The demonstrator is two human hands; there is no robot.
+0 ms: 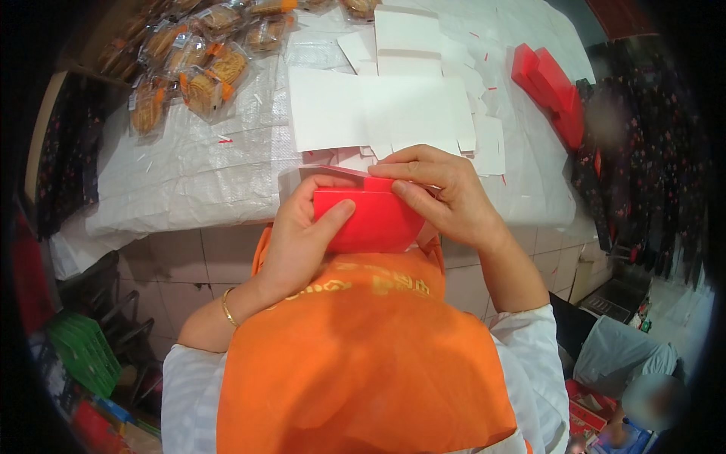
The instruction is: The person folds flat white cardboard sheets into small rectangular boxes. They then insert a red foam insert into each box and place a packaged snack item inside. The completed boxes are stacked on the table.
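Both hands grasped a red box (374, 219) just in front of the table (189, 181): left hand (299, 234) fingers clasped its side, right hand (442, 193) fingers pinched its top flap. White cardboard sheets (378, 106) lay behind it.

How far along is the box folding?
Done: finished red boxes stacked at the table's far right. In hand: left hand and right hand fold one red box. Left: many flat white blanks on the table.
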